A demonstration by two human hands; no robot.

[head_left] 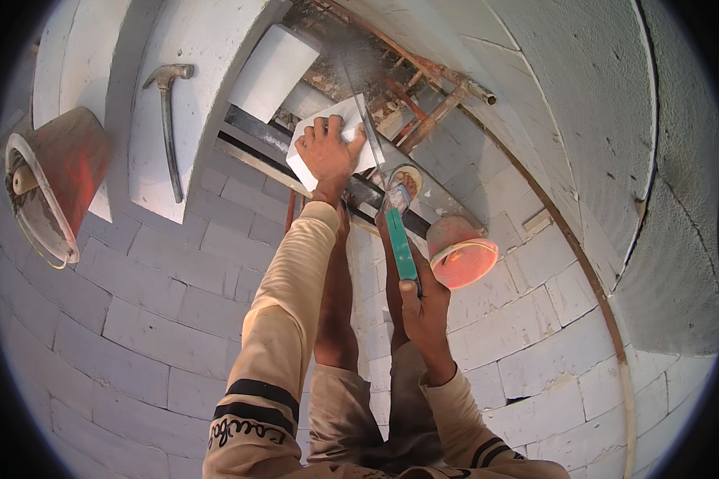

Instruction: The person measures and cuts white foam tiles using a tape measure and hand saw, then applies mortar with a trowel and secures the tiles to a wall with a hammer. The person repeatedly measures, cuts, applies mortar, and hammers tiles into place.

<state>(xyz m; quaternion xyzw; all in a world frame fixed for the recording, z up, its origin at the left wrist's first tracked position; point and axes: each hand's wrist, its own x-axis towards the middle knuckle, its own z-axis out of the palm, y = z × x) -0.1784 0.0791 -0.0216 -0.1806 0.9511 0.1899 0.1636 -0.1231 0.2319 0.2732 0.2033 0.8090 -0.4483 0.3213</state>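
A white lightweight block (297,168) lies across a dark metal bar, tilted in the view. My left hand (327,153) presses down on it, fingers bent over its upper face and thumb toward the saw. In my right hand (426,311) is a hand saw (399,243), gripped by the lower end of its green handle. Its thin blade runs forward along the block's right edge, and the far end is blurred. I cannot tell how deep the blade sits in the block.
A hammer (170,128) rests on a pale ledge at left, beside a tilted red bucket (80,152). Another white block (276,68) sits beyond my left hand. At right are a smaller red bucket (465,259), rusty pipes (435,120) and a grey wall (583,104). My sandalled foot (405,185) is near the blade.
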